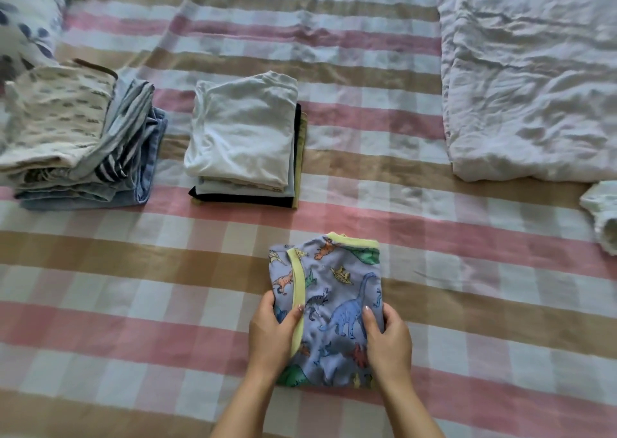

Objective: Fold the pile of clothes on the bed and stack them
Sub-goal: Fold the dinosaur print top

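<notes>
Pink, tan and white squares cover the big checked bed sheet (133,270) that fills the whole view. Far up in the left corner sits a soft white pillow with dark blue leaf shapes (26,13). Just below it is a tall stack of folded clothes (66,130), with a cream top with small grey marks on top, stripy pieces in the middle and blue cloth at the bottom. This stack leans a bit and looks messy.

Near it, to the right, is a second neat stack (240,130), with a folded white shirt on top and black and yellow-green pieces under it. The two stacks do not touch.

Lower down, close to the person, the left hand (273,334) holds the left edge of a folded blue dinosaur top with yellow trim (334,290). Its thumb lies on top by the yellow strip and its fingers curl round the edge. The dinosaur top lies flat on the sheet, well apart from both stacks. The right hand (389,340) grips the right edge the same way, thumb on top.

Up on the right is a big crumpled white quilt (534,70). At the right edge lies a small white piece of clothing (601,217), partly cut off.
</notes>
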`<state>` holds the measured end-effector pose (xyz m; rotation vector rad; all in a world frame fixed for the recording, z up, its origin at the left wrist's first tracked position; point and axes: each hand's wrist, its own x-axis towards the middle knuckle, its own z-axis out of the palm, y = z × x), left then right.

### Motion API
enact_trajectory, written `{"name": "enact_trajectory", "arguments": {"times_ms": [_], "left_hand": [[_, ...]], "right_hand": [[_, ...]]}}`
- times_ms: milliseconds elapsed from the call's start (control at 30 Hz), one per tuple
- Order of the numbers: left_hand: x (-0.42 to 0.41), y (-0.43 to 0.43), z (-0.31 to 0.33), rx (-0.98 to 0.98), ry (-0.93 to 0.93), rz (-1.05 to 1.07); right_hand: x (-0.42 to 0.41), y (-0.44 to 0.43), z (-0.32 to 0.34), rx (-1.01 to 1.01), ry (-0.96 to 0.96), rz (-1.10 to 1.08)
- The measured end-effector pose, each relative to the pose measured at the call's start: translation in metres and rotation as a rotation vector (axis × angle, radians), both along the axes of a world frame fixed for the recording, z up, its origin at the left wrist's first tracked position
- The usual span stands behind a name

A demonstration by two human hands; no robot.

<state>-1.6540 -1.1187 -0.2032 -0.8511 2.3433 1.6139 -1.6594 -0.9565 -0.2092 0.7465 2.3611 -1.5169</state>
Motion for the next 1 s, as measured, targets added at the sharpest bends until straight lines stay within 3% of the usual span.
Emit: {"name": "enact_trajectory", "arguments": {"times_ms": [267,467,567,733,867,1000], "left_hand": [[-0.062,-0.066,0.087,0.062,0.276,-0.035],[-0.181,-0.149,0.124,0.002,0.429,-0.103],[-0.245,-0.179,0.12,0.024,0.417,-0.104],[-0.301,-0.199,0.075,0.005,0.236,-0.089],[-0.299,-0.197,0.044,-0.016,0.106,-0.103],[-0.284,-0.198,0.035,-0.081,0.091,-0.114]], "right_hand": [[-0.066,-0.051,0.087,-0.214,0.233,-0.014],[-0.182,-0.133,0.124,-0.28,0.41,-0.006],[-0.242,-0.162,0.121,-0.271,0.471,-0.008],[-0.296,-0.181,0.078,-0.204,0.369,0.02],[-0.293,-0.182,0.042,-0.165,0.215,-0.009],[-0.282,-0.177,0.031,-0.182,0.105,0.006]]}}
